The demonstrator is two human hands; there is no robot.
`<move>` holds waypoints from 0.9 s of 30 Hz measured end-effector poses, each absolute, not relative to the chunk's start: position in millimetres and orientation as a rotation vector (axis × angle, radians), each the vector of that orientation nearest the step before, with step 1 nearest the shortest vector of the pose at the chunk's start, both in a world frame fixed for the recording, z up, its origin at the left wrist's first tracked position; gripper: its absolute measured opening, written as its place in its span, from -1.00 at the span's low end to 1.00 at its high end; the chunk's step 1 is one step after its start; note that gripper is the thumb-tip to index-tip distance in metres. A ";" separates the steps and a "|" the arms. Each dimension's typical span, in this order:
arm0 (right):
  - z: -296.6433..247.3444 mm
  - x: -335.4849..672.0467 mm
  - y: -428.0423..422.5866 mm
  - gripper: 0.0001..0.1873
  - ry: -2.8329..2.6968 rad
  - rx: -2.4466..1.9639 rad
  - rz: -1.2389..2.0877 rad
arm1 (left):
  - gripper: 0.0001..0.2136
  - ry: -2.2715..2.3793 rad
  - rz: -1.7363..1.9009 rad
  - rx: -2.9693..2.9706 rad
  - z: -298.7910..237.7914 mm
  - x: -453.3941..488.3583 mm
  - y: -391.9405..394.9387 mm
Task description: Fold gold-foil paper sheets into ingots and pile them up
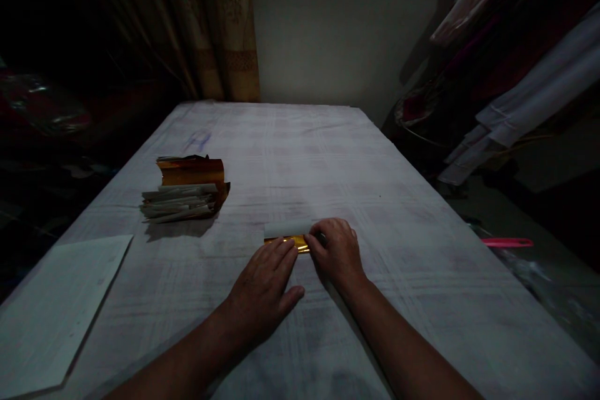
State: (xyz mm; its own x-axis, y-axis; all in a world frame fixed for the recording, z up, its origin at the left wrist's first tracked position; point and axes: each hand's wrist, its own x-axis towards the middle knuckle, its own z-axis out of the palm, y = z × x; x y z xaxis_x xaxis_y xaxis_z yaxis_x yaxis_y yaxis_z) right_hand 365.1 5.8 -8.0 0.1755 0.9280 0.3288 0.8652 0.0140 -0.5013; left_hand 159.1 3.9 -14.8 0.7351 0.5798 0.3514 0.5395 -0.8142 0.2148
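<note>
A small piece of paper, white on one face and gold foil on the other [288,231], lies folded on the cloth-covered table [328,156] in front of me. My left hand [265,290] rests flat with fingers stretched out, fingertips on the gold strip's near edge. My right hand [335,250] is curled, its fingers pressing down on the right end of the folded paper. A stack of similar folded white and gold foil papers [185,197] sits to the left, apart from both hands.
A white sheet [56,300] lies at the table's near left corner. Curtains [206,25] hang behind the table. Clothes hang at the right, and a pink object [509,242] lies beyond the table's right edge. The surroundings are dark.
</note>
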 end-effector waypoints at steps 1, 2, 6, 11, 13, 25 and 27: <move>-8.1 365.5 6.0 -0.90 -1.694 -1.845 0.137 | -0.47 0.911 0.624 2.836 -14.6 159.0 4.2; -8.0 365.8 6.0 -0.91 -1.701 -1.842 0.141 | -0.47 0.905 0.619 2.839 -14.5 159.0 4.5; -6.0 364.5 3.6 -0.92 -1.735 -1.847 0.137 | -0.46 0.909 0.597 2.832 -14.3 159.3 5.4; -2.5 360.6 -4.4 -0.82 -1.832 -1.841 0.114 | -0.48 0.895 0.611 2.831 -10.6 160.4 6.8; -2.1 361.0 -6.8 -0.83 -1.850 -1.836 0.123 | -0.49 0.882 0.602 2.824 -7.6 160.2 7.7; -7.4 388.6 -20.4 -0.72 -1.824 -1.761 0.096 | -0.52 0.893 0.640 2.829 -15.4 157.6 9.4; -3.7 378.9 -27.0 -0.59 -1.953 -1.672 0.063 | -0.50 0.882 0.657 2.840 -15.5 158.4 10.0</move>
State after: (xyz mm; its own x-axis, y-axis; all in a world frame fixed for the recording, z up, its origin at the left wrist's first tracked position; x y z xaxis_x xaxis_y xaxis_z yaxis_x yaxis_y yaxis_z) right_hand 378.9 -27.0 -3.7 -0.0633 0.9229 0.3799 0.8962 0.2200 -0.3851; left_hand 158.4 10.0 -15.5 0.7397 0.5597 0.3736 0.5184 -0.8279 0.2140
